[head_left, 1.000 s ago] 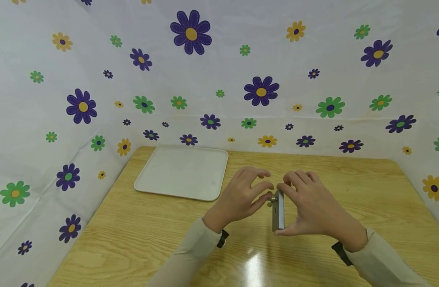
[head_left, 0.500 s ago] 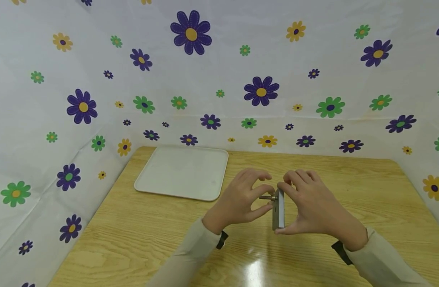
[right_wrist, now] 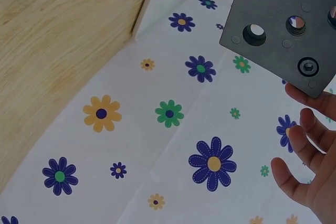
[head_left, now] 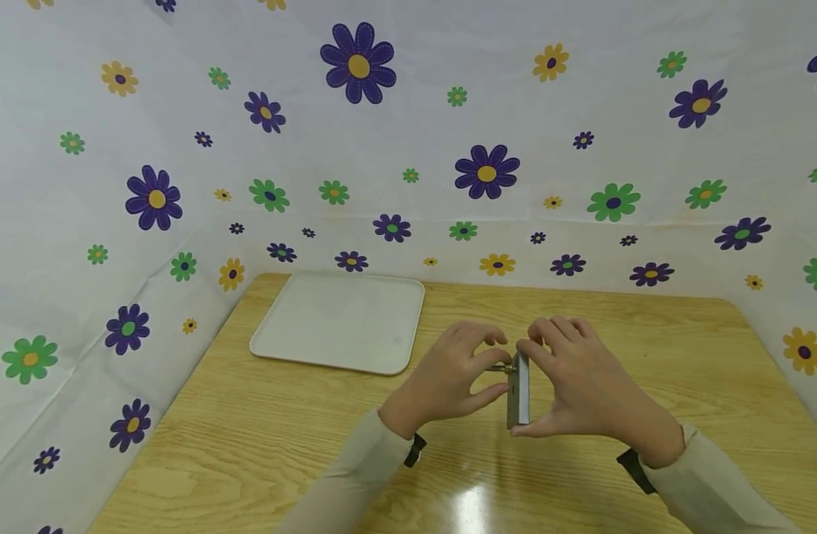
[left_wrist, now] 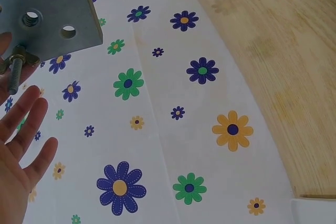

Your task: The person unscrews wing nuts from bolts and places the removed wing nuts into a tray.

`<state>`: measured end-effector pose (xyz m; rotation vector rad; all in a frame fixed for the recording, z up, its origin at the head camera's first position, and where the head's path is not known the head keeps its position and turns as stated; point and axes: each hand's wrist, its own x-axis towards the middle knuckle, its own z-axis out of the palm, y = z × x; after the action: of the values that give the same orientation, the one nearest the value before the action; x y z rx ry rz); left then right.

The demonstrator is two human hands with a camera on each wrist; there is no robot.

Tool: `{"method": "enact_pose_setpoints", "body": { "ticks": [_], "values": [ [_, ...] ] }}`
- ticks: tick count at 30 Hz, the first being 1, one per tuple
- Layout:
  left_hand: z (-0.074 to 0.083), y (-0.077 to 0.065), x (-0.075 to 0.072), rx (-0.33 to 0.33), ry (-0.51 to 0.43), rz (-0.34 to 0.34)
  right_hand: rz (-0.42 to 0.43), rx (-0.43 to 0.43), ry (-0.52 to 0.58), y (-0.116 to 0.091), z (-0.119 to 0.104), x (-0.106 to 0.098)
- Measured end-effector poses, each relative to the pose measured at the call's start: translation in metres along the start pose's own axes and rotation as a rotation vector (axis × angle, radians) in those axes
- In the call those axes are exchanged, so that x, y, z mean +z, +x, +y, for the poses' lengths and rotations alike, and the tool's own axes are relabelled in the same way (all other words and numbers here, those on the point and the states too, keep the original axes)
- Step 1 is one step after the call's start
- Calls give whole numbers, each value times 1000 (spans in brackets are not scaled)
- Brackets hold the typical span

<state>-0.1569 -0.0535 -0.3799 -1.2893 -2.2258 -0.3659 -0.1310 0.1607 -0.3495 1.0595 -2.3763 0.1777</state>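
My right hand [head_left: 585, 378] holds a thick grey plate [head_left: 522, 393] upright, index finger at its top edge and thumb at the bottom. Several round holes pierce the plate [left_wrist: 50, 14], as the left wrist view shows. A threaded bolt [left_wrist: 15, 77] sticks out of its left face and carries a wing nut [left_wrist: 19, 57]. The bolt's socket head [right_wrist: 308, 67] sits recessed in the opposite face, near a corner. My left hand [head_left: 448, 371] has index finger and thumb around the wing nut, its other fingers [left_wrist: 43, 158] spread loosely.
At the back left of the wooden table [head_left: 248, 437] lies a shallow off-white tray [head_left: 341, 322]. A white flower-printed cloth [head_left: 408, 133] rises behind the table and along its left side.
My left thumb has drawn back and down from the wing nut, while the index finger has moved forward over the bolt. The right hand and the plate stay in place.
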Motion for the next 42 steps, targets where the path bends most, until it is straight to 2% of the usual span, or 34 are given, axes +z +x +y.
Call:
{"method": "enact_pose_setpoints", "body": {
  "ticks": [4,8,11,19,22,25,30,38,40,42],
  "values": [
    [0,0,1,8,23,-1,-5,7,1,-1,0,0],
    [1,0,1,19,100,-2,-4,8,4,-1,0,1],
    [2,-1,1,2,112,-25,-2,7,7,-2,1,2],
    [6,1,-4,-199,-99,-188,-3,2,13,-2,0,1],
    [7,2,-6,-225,-164,-201,-8,2,14,-3,0,1],
    [8,3,-6,-240,-215,-183,-8,0,17,-3,0,2],
    [7,5,-5,-253,-258,-178,-2,-8,20,-4,0,3],
    [6,5,-5,-401,-517,-319,0,-10,14,-4,0,3],
    [6,4,-4,-385,-525,-294,1,-7,17,-4,0,3],
    [5,1,-4,-295,-446,-219,3,-6,20,-5,0,4]
  ]
}}
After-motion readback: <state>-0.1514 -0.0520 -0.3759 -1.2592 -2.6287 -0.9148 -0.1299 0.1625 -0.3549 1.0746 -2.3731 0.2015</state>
